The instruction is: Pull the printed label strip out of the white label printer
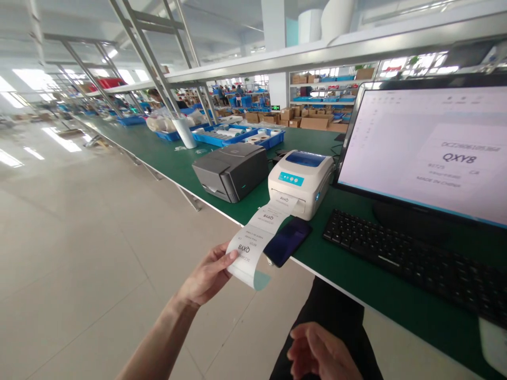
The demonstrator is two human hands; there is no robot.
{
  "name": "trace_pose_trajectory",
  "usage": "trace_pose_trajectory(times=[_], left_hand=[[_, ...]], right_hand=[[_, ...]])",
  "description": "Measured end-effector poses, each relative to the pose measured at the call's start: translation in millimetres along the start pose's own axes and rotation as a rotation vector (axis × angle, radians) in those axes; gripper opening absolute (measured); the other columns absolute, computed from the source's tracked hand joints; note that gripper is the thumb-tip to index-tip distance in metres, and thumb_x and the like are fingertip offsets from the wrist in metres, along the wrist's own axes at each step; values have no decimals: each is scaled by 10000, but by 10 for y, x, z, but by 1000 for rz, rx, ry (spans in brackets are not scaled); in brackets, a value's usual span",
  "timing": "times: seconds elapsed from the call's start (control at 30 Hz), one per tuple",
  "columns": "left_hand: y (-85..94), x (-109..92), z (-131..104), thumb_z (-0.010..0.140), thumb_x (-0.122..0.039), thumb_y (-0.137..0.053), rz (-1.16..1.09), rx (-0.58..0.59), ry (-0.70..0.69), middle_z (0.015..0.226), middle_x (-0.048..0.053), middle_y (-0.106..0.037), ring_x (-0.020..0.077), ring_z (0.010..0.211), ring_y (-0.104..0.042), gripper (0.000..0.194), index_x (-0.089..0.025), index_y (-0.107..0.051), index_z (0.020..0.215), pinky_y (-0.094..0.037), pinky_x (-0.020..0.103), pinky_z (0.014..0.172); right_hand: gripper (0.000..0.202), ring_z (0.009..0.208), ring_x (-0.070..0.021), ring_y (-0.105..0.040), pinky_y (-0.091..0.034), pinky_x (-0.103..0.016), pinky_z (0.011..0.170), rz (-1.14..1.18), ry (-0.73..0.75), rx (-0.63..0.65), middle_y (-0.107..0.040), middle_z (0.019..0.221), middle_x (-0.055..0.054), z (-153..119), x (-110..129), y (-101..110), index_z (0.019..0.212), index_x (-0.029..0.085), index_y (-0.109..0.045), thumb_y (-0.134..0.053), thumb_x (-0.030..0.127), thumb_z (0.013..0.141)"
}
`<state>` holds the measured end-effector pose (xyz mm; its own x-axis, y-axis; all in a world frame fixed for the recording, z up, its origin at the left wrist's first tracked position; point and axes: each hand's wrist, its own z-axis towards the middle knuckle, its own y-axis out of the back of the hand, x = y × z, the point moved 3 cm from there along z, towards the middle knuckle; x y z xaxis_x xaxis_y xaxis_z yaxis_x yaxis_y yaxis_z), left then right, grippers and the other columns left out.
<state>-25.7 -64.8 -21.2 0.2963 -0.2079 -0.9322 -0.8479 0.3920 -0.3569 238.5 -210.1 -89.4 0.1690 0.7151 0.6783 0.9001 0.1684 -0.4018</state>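
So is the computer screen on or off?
On. The monitor glows bright white and shows a label with "QXY8", matching the strip of labels that the left hand holds, coming from the white printer.

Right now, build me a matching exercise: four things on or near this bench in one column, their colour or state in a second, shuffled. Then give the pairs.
Things
1. label strip
2. phone
3. grey printer
4. monitor

States
A. lying dark at the bench edge
B. lit, showing QXY8
C. pinched by the left hand, running out of the white printer
D. no paper coming out

Pairs: 1-C, 2-A, 3-D, 4-B
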Motion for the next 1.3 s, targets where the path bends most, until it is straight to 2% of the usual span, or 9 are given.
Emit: trace_pose_trajectory(times=[0.1,0.27,0.43,0.67,0.9,1.0,1.13,1.2,1.3], left_hand=[[-73,68,-108,1018,-344,-703,-29,-18,-12,1142,82,-762,172,925,-683,217,-242,-794,1188,-553,236,829],[-92,173,-303,1016,-347,-714,-5,3,6,1122,83,-754,167,859,-639,186,-224,-815,1113,-509,260,797],[-4,226,-429,1003,-409,-721,54,4,29,1087,92,-735,180,836,-611,231,-221,-805,1108,-510,279,775],[-89,73,-488,1116,-383,-506,167,-116,85,1080,38,-637,196,989,-573,370,-323,-532,1480,-519,319,904],[-182,91,-494,1106,-377,-553,205,-159,113,1325,85,-638,220,1114,-587,327,-236,-596,1398,-503,346,997],[-214,140,-504,1074,-334,-626,211,-174,72,1359,110,-647,259,1183,-606,298,-199,-620,1340,-498,386,1045],[-241,208,-552,1045,-320,-683,192,-212,59,1321,120,-694,289,1192,-647,421,-234,-512,1420,-526,433,1044],[-240,232,-589,1043,-341,-689,190,-239,69,1255,120,-730,275,1113,-683,472,-250,-464,1447,-545,417,1002],[-235,233,-635,1049,-383,-674,202,-289,62,1249,126,-735,242,1036,-692,490,-251,-451,1465,-550,353,937]], right_hand=[[1197,694,-158,-638,-530,-263,566,310,-27,122,-662,932,-82,236,131,-431,1315,97,-486,-699,977,532],[827,767,-108,-634,-524,-195,543,253,122,126,-663,1076,-111,281,502,-732,1367,128,-559,-607,771,850],[514,701,-68,-579,-487,-158,565,-189,266,62,-654,982,-75,353,667,-748,1166,118,-688,-574,562,934],[391,805,-34,-563,-358,-136,686,-833,790,-417,-621,984,-36,499,588,-601,1318,362,-693,-424,340,1035],[436,959,-54,-622,-432,-144,767,-798,954,-343,-637,1099,-48,407,561,-677,1400,346,-634,-400,269,1041],[388,1022,-77,-642,-489,-142,775,-633,827,-218,-633,1234,-71,308,569,-715,1350,267,-641,-433,338,1030],[631,683,-51,-590,-452,-147,526,-254,433,-124,-658,1211,-91,295,495,-744,1394,205,-480,-600,618,932],[751,638,-40,-558,-458,-151,491,-157,393,-153,-656,1255,-96,322,457,-747,1420,214,-388,-676,642,873],[643,682,-46,-578,-518,-151,599,-301,516,-235,-705,1148,-85,376,376,-718,1398,194,-407,-630,579,933]])
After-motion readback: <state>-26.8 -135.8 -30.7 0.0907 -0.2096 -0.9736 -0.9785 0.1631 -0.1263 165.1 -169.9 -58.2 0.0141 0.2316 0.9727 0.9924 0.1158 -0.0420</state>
